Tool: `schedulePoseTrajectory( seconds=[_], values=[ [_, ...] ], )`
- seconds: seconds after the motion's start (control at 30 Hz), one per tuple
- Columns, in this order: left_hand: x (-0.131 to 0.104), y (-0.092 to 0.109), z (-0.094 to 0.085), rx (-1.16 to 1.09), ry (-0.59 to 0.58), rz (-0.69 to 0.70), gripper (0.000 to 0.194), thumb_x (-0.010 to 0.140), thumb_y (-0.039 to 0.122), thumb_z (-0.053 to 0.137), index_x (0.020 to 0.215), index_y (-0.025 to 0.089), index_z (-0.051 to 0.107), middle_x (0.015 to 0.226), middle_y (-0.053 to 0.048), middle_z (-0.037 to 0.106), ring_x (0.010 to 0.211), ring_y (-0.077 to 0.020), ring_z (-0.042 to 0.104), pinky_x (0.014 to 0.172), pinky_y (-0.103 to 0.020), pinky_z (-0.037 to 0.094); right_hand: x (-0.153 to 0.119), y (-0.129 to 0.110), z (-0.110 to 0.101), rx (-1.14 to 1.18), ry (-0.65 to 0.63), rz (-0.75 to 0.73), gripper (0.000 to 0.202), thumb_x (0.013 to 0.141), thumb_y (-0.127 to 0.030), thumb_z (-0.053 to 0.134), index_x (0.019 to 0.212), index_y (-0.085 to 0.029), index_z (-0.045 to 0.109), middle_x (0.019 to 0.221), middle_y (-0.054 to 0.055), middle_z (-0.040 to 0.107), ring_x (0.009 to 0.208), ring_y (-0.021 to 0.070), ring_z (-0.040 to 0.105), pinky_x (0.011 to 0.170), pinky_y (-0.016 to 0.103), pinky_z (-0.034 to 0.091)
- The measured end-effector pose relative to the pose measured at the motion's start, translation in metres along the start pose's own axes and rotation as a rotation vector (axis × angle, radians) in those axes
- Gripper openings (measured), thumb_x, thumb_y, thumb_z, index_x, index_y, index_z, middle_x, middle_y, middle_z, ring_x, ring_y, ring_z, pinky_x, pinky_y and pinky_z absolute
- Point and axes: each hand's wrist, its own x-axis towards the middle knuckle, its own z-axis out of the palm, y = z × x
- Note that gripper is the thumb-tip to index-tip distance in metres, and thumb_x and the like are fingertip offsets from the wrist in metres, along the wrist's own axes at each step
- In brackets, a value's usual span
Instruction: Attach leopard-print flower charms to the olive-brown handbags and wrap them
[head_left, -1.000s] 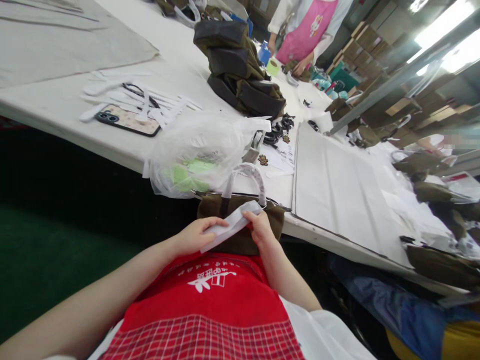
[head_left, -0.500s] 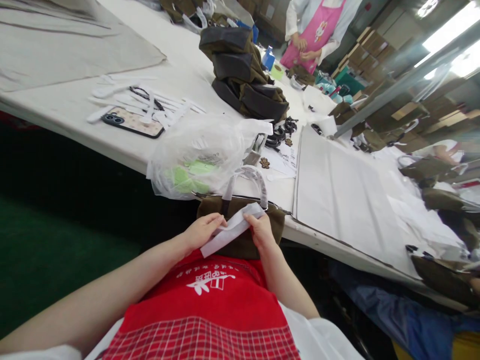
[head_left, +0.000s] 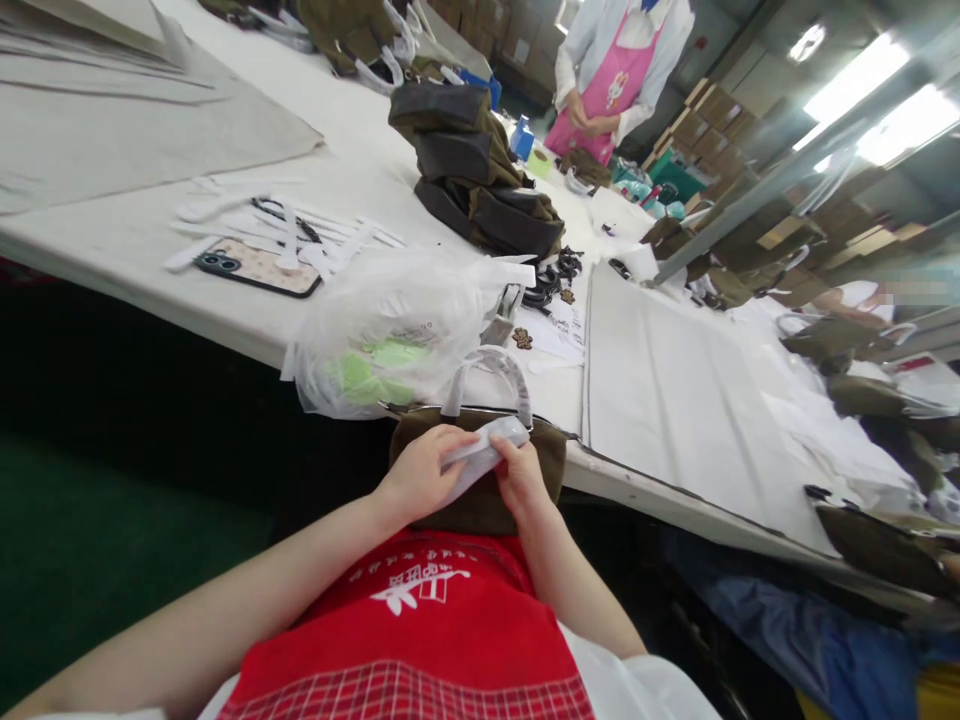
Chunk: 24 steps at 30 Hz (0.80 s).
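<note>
Between my two hands is a white strip of paper or foam wrap (head_left: 480, 458), slanting up to the right. My left hand (head_left: 426, 470) has its fingers closed over the strip's lower left part. Thumb and fingers of my right hand (head_left: 519, 474) pinch its upper right end. Behind the strip, an olive-green handbag (head_left: 551, 455) rests against the table edge. Its handle (head_left: 491, 362) stands up in clear wrapping above the zipped top. My hands partly cover the bag's front.
Left of the bag lies a clear plastic bag (head_left: 397, 320) with green pieces inside. A phone (head_left: 259, 268) and white strips lie farther left. Stacked olive bags (head_left: 480, 170) stand behind. Grey sheet material (head_left: 675, 370) covers the right side. A co-worker in a pink apron (head_left: 611, 85) stands across the table.
My left hand has moved up and right along the strip, closing over it. The strip now looks rolled or folded rather than flat. The view has shifted slightly.
</note>
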Motion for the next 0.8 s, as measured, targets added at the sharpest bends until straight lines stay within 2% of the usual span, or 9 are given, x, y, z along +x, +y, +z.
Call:
schedulePoseTrajectory(
  seconds=[0.1, 0.17, 0.27, 0.37, 0.5, 0.57, 0.67, 0.8],
  values=[
    [0.000, -0.001, 0.000, -0.008, 0.053, 0.026, 0.040, 0.072, 0.007, 0.049, 0.103, 0.020, 0.072, 0.108, -0.005, 0.068, 0.100, -0.0177, 0.063, 0.095, -0.031, 0.050, -0.007, -0.002, 0.001, 0.060, -0.029, 0.076, 0.030, 0.060, -0.026, 0.080, 0.084, -0.016, 0.065, 0.076, 0.002, 0.070, 0.064, 0.0156, 0.063, 0.060, 0.026, 0.052],
    [0.001, -0.002, -0.002, -0.013, 0.061, 0.015, 0.039, 0.073, 0.007, 0.049, 0.101, 0.020, 0.073, 0.108, -0.005, 0.068, 0.100, -0.0174, 0.064, 0.095, -0.031, 0.051, -0.013, -0.001, -0.001, 0.047, -0.106, 0.161, 0.034, 0.062, -0.032, 0.079, 0.089, -0.017, 0.065, 0.080, 0.003, 0.071, 0.067, 0.0175, 0.065, 0.059, 0.028, 0.055],
    [0.002, -0.002, -0.003, -0.015, 0.062, -0.004, 0.038, 0.074, 0.008, 0.050, 0.100, 0.020, 0.074, 0.106, -0.004, 0.068, 0.098, -0.0174, 0.064, 0.094, -0.031, 0.052, -0.020, 0.004, -0.001, -0.033, -0.213, 0.238, 0.041, 0.059, -0.032, 0.080, 0.094, -0.017, 0.066, 0.083, 0.004, 0.071, 0.069, 0.0192, 0.065, 0.056, 0.029, 0.056],
    [0.001, -0.001, -0.003, -0.016, 0.055, 0.022, 0.036, 0.076, 0.008, 0.050, 0.100, 0.021, 0.074, 0.108, -0.005, 0.068, 0.099, -0.0176, 0.064, 0.093, -0.030, 0.052, -0.021, 0.010, 0.004, -0.121, -0.131, 0.250, 0.033, 0.060, -0.031, 0.078, 0.086, -0.016, 0.065, 0.069, 0.002, 0.067, 0.056, 0.0154, 0.060, 0.045, 0.024, 0.050],
    [-0.004, 0.006, -0.006, 0.028, -0.003, 0.107, 0.034, 0.083, 0.012, 0.050, 0.105, 0.022, 0.073, 0.116, -0.007, 0.065, 0.106, -0.0196, 0.062, 0.095, -0.031, 0.051, -0.017, 0.016, 0.012, -0.177, -0.006, 0.216, 0.022, 0.065, -0.035, 0.070, 0.070, -0.016, 0.060, 0.048, -0.003, 0.052, 0.037, 0.0094, 0.043, 0.031, 0.019, 0.034],
    [-0.008, 0.009, -0.007, 0.121, -0.047, 0.140, 0.035, 0.085, 0.014, 0.049, 0.111, 0.023, 0.071, 0.124, -0.008, 0.061, 0.108, -0.0214, 0.062, 0.097, -0.035, 0.051, -0.016, 0.017, 0.015, -0.186, 0.001, 0.209, 0.022, 0.067, -0.036, 0.067, 0.068, -0.016, 0.059, 0.046, -0.003, 0.050, 0.034, 0.0090, 0.040, 0.029, 0.020, 0.031],
    [-0.013, 0.011, -0.007, 0.348, -0.106, 0.157, 0.039, 0.088, 0.017, 0.049, 0.124, 0.024, 0.063, 0.135, -0.012, 0.054, 0.111, -0.0261, 0.061, 0.096, -0.041, 0.051, -0.018, 0.014, 0.017, -0.157, 0.001, 0.232, 0.020, 0.066, -0.034, 0.066, 0.072, -0.016, 0.060, 0.050, -0.001, 0.054, 0.038, 0.0112, 0.046, 0.030, 0.021, 0.036],
    [-0.019, 0.009, -0.002, 0.626, -0.189, 0.172, 0.050, 0.088, 0.011, 0.045, 0.136, 0.021, 0.051, 0.143, -0.017, 0.047, 0.111, -0.0304, 0.061, 0.089, -0.043, 0.054, -0.025, 0.006, 0.017, -0.010, -0.120, 0.266, 0.028, 0.069, -0.038, 0.061, 0.083, -0.015, 0.063, 0.065, 0.004, 0.063, 0.050, 0.0150, 0.056, 0.036, 0.022, 0.043]
  ],
)
